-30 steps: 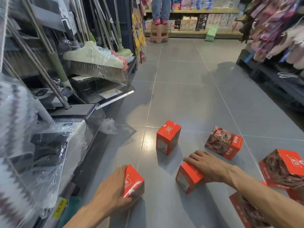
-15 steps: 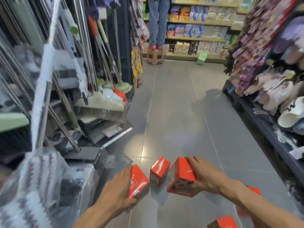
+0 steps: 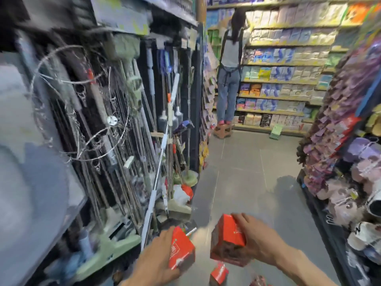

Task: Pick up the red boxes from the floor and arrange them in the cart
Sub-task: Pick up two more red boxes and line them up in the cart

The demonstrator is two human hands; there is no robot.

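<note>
A red box (image 3: pixel 181 251) is gripped in the left hand (image 3: pixel 156 259), fingers curled round its side, and a second red box (image 3: pixel 227 241) is held in the right hand (image 3: pixel 257 242), fingers wrapped over its top; both are held above the grey floor (image 3: pixel 237 182). A third red box (image 3: pixel 219 273) lies on the floor below them. Mops and brooms (image 3: pixel 165 141) are racked to the left, slippers (image 3: pixel 350 193) to the right. The cart is not seen.

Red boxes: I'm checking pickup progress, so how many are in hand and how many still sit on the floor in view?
Held in the left hand: 1 red box
Held in the right hand: 1 red box
On the floor, clearly visible: 1 red box
Total: 3
</note>
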